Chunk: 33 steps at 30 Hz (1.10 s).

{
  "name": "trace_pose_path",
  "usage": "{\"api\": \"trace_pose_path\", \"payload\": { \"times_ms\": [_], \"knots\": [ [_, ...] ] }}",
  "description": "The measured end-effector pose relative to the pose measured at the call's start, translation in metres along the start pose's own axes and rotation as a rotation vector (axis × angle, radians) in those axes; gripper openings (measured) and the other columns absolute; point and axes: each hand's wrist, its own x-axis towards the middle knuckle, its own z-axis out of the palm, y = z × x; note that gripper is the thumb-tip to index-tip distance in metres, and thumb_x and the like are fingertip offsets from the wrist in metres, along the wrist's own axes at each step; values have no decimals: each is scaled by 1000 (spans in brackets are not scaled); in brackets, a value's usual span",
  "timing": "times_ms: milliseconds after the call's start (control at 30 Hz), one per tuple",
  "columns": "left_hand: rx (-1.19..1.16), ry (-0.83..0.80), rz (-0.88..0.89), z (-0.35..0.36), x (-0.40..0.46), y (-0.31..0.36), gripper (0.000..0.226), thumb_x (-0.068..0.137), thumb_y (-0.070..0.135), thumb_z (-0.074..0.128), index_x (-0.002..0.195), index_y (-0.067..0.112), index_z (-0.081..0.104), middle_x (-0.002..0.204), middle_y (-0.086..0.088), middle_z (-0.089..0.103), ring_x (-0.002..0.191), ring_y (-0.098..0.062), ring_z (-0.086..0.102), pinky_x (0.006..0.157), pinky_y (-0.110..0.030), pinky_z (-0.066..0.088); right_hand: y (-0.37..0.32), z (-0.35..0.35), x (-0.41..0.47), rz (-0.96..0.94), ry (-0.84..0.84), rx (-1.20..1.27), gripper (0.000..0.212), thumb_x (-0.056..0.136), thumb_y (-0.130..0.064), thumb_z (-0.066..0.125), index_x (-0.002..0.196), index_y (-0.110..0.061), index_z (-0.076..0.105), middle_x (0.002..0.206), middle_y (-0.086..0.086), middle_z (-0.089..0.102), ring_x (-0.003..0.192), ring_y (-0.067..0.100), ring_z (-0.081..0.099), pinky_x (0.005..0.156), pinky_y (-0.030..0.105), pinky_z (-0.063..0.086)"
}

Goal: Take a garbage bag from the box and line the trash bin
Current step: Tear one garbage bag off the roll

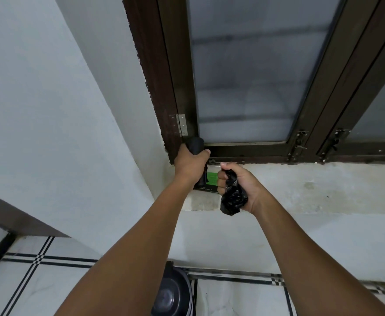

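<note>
My left hand (190,164) grips a black roll of garbage bags (196,144) at the window's lower left corner, above a black and green box (209,182) standing on the sill. My right hand (239,183) holds a crumpled black garbage bag (233,198) just right of the box. The dark trash bin (172,293) stands on the floor directly below, between my forearms, and its inside looks bare.
A dark-framed window (244,76) with frosted glass, a hinge (181,124) and latches (298,142) fills the wall ahead. A concrete sill (312,185) runs to the right. White floor tiles with black lines (39,281) lie below; a white wall (50,110) is on the left.
</note>
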Motion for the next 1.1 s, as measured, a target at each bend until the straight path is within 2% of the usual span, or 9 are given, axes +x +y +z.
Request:
{"api": "trace_pose_path", "payload": {
  "times_ms": [233, 433, 500, 567, 700, 800, 900, 1000, 1100],
  "knots": [
    [437, 16, 299, -1, -3, 3, 45, 97, 35, 64, 131, 15, 44, 113, -9, 59, 98, -29, 57, 81, -33, 45, -3, 3, -1, -18, -49, -32, 38, 98, -25, 54, 62, -20, 45, 58, -3, 35, 48, 10, 31, 43, 22, 32],
    [421, 120, 132, -28, 13, -15, 43, 94, 36, 65, 127, 17, 44, 115, -13, 67, 93, -32, 64, 77, -37, 54, -37, -2, -24, -171, -81, 155, 37, 95, -26, 52, 60, -20, 42, 52, -5, 34, 41, 8, 33, 38, 19, 31],
    [368, 112, 109, -33, 16, -22, 47, 93, 36, 67, 130, 18, 46, 116, -10, 67, 93, -29, 64, 72, -32, 50, -56, -12, -29, -233, 99, -83, 34, 98, -31, 56, 68, -19, 48, 58, -1, 39, 44, 10, 38, 42, 21, 33],
    [300, 73, 135, -24, 12, -22, 50, 92, 36, 68, 133, 16, 47, 118, -8, 64, 100, -29, 62, 79, -31, 48, -58, -19, -23, -255, 276, -382, 26, 96, -36, 65, 83, -17, 54, 63, 2, 52, 47, 12, 50, 46, 25, 40],
    [121, -19, 123, 2, 3, -13, 49, 89, 36, 74, 127, 13, 53, 117, -2, 59, 108, -24, 57, 89, -30, 42, -48, -17, -5, -145, 371, -692, 33, 86, -37, 78, 94, -15, 55, 76, 8, 66, 54, 15, 63, 53, 28, 50],
    [-133, -134, -88, 4, 2, -12, 60, 85, 41, 78, 134, 18, 53, 125, -7, 64, 110, -27, 64, 94, -40, 54, -46, -28, 1, -117, 468, -831, 37, 81, -20, 80, 103, -12, 51, 86, 9, 65, 65, 20, 61, 57, 30, 51],
    [-340, -230, -330, 3, 0, -14, 67, 78, 46, 83, 131, 21, 51, 118, -15, 67, 103, -36, 70, 86, -52, 61, -43, -42, 8, -143, 500, -954, 49, 80, -18, 81, 115, -13, 47, 106, 11, 60, 78, 21, 59, 65, 32, 50],
    [-456, -304, -402, 6, -2, -18, 68, 75, 47, 85, 129, 15, 58, 111, -16, 70, 97, -35, 72, 84, -51, 62, -45, -54, 14, -197, 620, -1254, 64, 79, -29, 84, 129, -17, 46, 131, 12, 50, 108, 27, 53, 85, 37, 46],
    [-590, -355, -417, 10, -2, -19, 46, 85, 37, 80, 119, 10, 65, 98, -13, 72, 89, -34, 73, 90, -50, 60, -45, -47, 14, -401, 852, -1448, 59, 83, -36, 80, 131, -16, 52, 134, 13, 50, 125, 34, 43, 103, 46, 42]
  ]
}}
